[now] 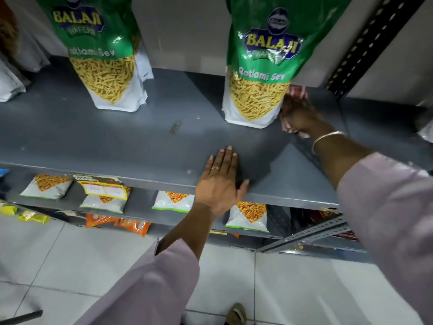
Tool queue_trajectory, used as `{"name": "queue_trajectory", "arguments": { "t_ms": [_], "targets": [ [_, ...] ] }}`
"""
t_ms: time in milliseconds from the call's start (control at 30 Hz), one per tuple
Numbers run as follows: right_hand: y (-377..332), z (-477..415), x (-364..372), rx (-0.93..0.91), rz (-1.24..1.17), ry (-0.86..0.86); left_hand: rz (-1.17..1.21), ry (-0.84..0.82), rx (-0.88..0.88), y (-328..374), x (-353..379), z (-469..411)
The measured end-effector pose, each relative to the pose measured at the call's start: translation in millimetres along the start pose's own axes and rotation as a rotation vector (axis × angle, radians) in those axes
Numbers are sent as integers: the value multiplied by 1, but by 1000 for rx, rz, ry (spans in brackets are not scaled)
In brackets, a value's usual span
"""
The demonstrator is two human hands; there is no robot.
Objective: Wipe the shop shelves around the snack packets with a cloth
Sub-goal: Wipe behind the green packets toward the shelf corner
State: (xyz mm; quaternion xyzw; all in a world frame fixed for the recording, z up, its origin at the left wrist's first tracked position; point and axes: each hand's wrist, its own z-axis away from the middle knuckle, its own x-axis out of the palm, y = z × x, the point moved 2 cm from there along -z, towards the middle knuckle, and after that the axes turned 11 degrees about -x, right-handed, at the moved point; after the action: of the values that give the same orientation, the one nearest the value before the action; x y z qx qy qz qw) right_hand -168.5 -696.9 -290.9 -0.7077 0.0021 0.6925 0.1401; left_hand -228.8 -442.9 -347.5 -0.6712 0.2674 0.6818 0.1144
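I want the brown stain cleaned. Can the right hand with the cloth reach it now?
Probably yes: the right hand holds the cloth beside the right packet, and the stain lies on open shelf.

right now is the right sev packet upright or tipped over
Upright. The right sev packet stands on its white base on the grey shelf, label facing out, beside the right hand pressing the cloth.

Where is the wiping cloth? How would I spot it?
Find the grey shelf with two tall green Ratlami Sev packets. Go to the right-hand packet; just beside its right edge the right hand presses down the cloth. It is the only red-and-white checked thing there, mostly hidden under the hand.
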Motion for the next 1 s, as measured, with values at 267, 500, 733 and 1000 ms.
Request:
{"name": "queue_trajectory", "arguments": {
  "t_ms": [267, 500, 733, 1000],
  "targets": [
    [-22, 100, 26, -49, 147, -100, -8, 12, -10, 3, -6, 5],
    [-73, 186, 20, -64, -198, -136, -16, 8, 4, 2, -11, 10],
    [-40, 218, -57, 172, -561, -32, -3, 27, 20, 0, -10, 10],
    [-112, 205, -2, 460, -32, -68, -34, 95, 60, -3, -7, 9]
  ]
}}
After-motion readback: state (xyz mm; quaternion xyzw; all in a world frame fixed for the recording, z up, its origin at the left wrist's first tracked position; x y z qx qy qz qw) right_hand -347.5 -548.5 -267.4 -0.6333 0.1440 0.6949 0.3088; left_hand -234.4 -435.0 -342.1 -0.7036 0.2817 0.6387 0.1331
